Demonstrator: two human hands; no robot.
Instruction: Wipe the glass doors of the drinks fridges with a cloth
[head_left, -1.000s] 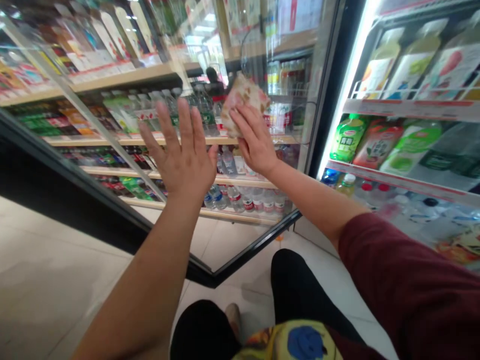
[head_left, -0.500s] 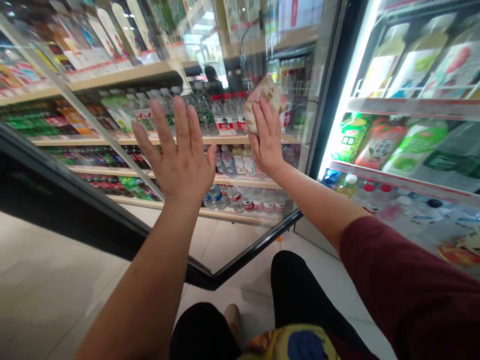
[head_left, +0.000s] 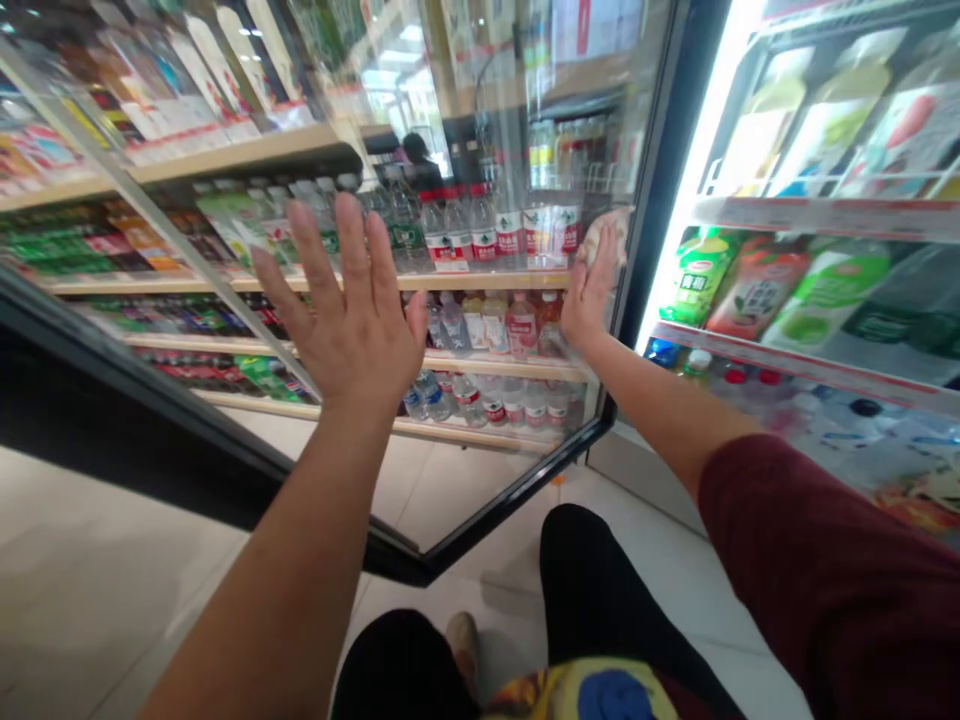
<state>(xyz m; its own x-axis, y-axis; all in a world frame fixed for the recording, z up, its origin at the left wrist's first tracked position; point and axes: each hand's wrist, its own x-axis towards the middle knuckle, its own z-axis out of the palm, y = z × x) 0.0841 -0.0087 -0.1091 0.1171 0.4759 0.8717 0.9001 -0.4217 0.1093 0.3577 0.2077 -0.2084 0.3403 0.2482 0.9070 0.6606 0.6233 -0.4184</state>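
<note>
My left hand (head_left: 352, 315) lies with fingers spread and palm against the glass door (head_left: 517, 492), which stands open with a black frame. Near the door's right-hand edge, my right hand (head_left: 590, 300) holds a pale, patterned cloth (head_left: 613, 236) pressed to the same pane. Its fingers are stretched over the cloth, which is bunched around the fingertips. Bottles on shelves show through the glass behind both hands.
To the right is a lit drinks cooler (head_left: 810, 216) with bottles on several shelves. Wooden store shelves (head_left: 517, 368) hold more bottles beyond the glass. Pale floor tiles (head_left: 480, 578) lie below, with my legs and a shoe (head_left: 463, 640) on them.
My right hand has slid the cloth rightward and slightly down across the glass, close to the door's frame. My left hand has stayed nearly in place on the pane.
</note>
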